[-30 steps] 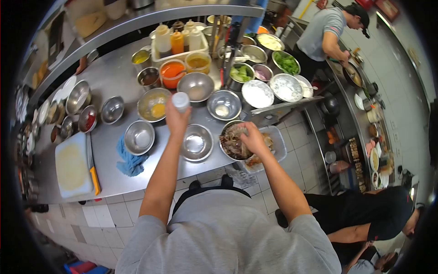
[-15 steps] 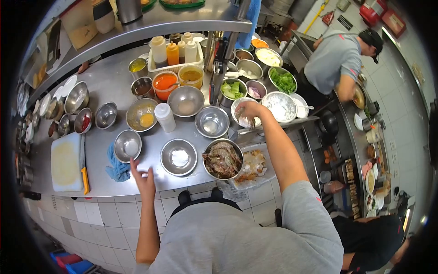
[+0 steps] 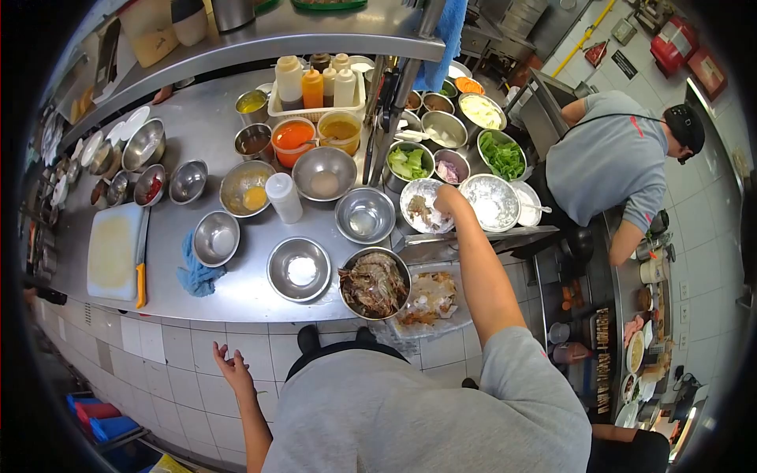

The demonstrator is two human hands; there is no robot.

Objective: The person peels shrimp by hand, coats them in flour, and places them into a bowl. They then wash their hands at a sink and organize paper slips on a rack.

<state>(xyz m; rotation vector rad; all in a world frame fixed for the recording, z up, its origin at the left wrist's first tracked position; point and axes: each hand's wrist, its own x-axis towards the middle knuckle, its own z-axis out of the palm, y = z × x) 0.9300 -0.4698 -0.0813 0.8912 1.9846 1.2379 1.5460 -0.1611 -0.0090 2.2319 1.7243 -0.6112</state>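
My left hand (image 3: 233,364) is open and holds nothing, its fingers apart over the floor in front of the table edge. My right hand (image 3: 449,199) is at the right side of a metal bowl of white powder (image 3: 432,224), its fingers mostly hidden from the camera. Coated greyish pieces that look like shrimp (image 3: 420,208) lie in the powder, just left of that hand. Nearer my body, a metal bowl (image 3: 347,298) holds a heap of whole raw shrimp (image 3: 376,282). Beside it sits a second powder bowl (image 3: 490,203).
Metal bowls, including one with a yellow egg mixture (image 3: 254,198), and a squeeze bottle (image 3: 284,199) stand on the steel table. A knife (image 3: 141,276) lies along the cutting board (image 3: 114,252). A plastic tray of shell scraps (image 3: 434,299) sits below the powder bowls. A co-worker (image 3: 611,158) stands at right.
My left hand has moved back from beside the small bowl to over the floor. My right hand has shifted to the powder bowl's right side, uncovering the pieces. The co-worker has turned and shifted right.
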